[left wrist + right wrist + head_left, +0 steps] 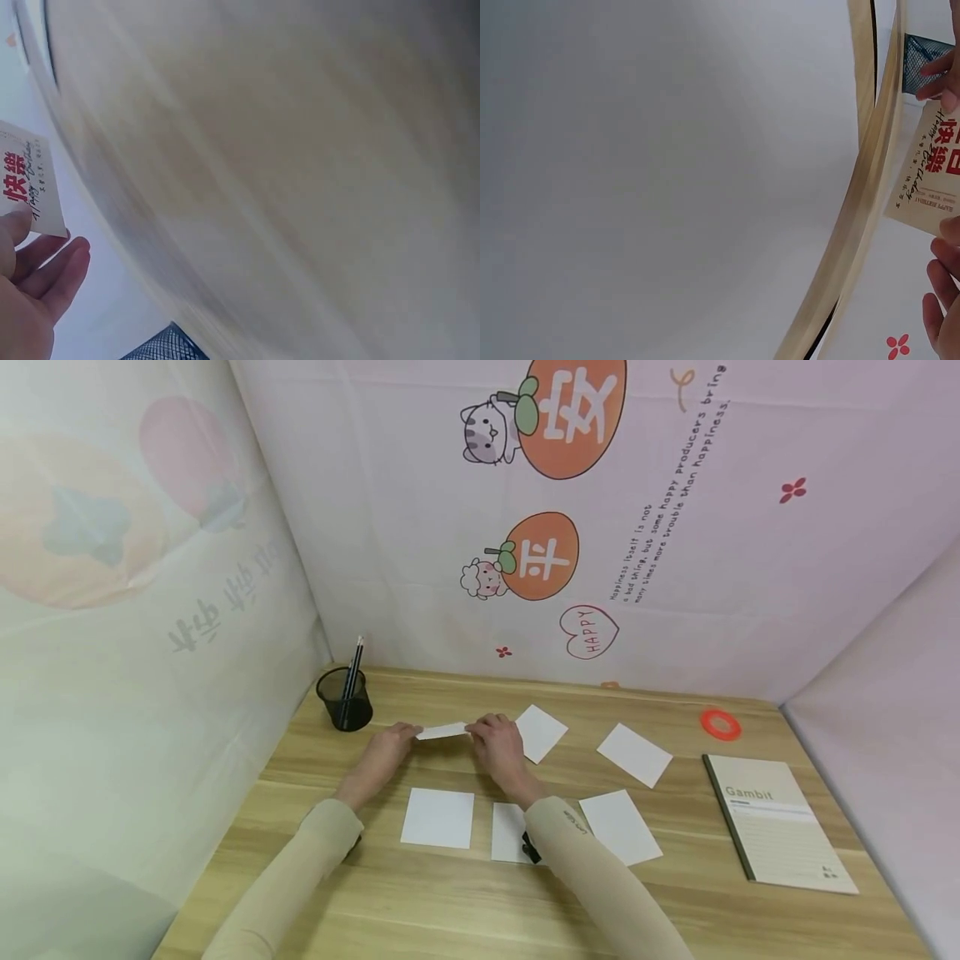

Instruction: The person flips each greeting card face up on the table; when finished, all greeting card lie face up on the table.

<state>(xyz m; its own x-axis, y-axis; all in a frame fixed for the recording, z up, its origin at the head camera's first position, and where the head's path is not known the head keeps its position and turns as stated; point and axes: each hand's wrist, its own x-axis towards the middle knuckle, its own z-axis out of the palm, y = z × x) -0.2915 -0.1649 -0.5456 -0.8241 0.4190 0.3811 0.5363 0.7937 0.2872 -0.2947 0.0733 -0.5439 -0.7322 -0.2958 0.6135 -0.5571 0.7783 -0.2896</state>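
Observation:
A birthday card [441, 732] is held up above the far part of the table by both hands. Its printed side, with red Chinese characters and handwriting-style "Happy Birthday" lettering, shows in the left wrist view [46, 180] and in the right wrist view [922, 176]. The left hand [392, 749] pinches one end between thumb and fingers. At the other end, the right hand [498, 745] pinches the card likewise. Under and around the arms lie several blank white cards, including one [437, 817] between the forearms and one [542, 733] just right of the right hand.
A black mesh pen cup [352, 713] with pencils stands left of the left hand, near the wall. On the right lie a notebook [780, 827] and an orange ring [706, 724]. More white cards [634, 754] lie right of the right arm. Printed cloth walls border the table.

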